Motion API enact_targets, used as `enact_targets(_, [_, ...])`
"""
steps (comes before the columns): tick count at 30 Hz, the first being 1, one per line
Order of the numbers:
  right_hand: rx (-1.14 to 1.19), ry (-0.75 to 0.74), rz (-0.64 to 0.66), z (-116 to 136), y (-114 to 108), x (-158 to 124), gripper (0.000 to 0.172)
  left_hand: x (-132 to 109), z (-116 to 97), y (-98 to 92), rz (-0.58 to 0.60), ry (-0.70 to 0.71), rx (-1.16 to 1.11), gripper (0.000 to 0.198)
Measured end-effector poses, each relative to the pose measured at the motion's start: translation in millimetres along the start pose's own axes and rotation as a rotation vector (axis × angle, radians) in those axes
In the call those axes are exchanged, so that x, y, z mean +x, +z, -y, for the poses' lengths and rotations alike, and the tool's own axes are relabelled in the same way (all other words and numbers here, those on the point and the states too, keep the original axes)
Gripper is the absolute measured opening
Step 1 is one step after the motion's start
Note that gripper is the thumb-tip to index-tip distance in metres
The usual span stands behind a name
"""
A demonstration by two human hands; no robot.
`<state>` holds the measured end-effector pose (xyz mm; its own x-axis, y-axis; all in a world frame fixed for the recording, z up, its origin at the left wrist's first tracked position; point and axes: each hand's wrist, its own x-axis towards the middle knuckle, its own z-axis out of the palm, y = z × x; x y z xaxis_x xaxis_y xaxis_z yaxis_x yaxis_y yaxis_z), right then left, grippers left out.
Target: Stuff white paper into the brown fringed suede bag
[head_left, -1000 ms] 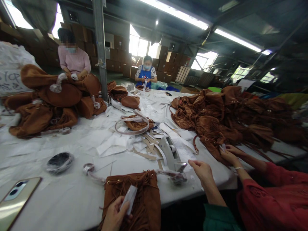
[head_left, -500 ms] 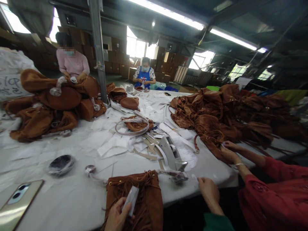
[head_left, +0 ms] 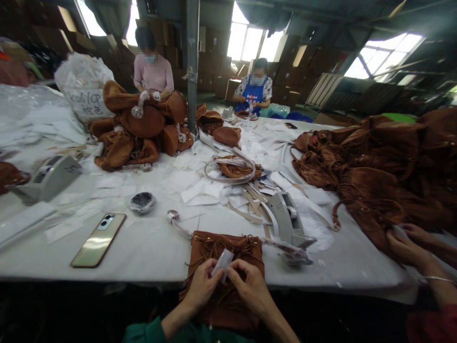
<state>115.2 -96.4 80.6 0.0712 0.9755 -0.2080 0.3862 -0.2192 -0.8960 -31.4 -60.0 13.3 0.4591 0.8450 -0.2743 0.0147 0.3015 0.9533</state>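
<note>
A brown fringed suede-look bag (head_left: 228,305) lies in front of me, its drawstring top on the table edge. Above its front, my left hand (head_left: 203,285) pinches a small white slip (head_left: 223,261); whether it is paper or plastic I cannot tell. At the slip's lower right edge, the closed fingers of my right hand (head_left: 250,287) also grip it. The bag's wrapped strap ends (head_left: 291,250) stretch out to either side on the table.
A tape dispenser (head_left: 284,214) stands beyond the bag among paper scraps. A phone (head_left: 99,239) and a black tape roll (head_left: 143,203) lie left. Brown bags are heaped left (head_left: 143,121) and right (head_left: 378,176). A co-worker's hands (head_left: 410,247) work at right; two people stand across the table.
My right hand has come in from the right and joined my left hand at the white slip. The view has turned left, bringing a second tape dispenser into sight.
</note>
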Motion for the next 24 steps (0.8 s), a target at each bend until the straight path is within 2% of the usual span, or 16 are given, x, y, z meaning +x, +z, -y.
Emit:
enact_targets(9, [-0.207, 0.126, -0.063, -16.5, 20.8, 19.2, 0.029, 1.4, 9.4, -4.6, -0.019, 0.110, 0.145, 0.023])
enact_targets(19, [-0.277, 0.259, -0.142, -9.0, 21.6, 22.7, 0.028, 2.9, 9.3, -9.4, -0.032, 0.083, 0.189, 0.026])
enact_targets(24, [-0.263, 0.272, -0.175, -8.7, 26.4, 18.7, 0.027, 3.1, 5.6, -10.6, -0.014, 0.045, 0.111, 0.025])
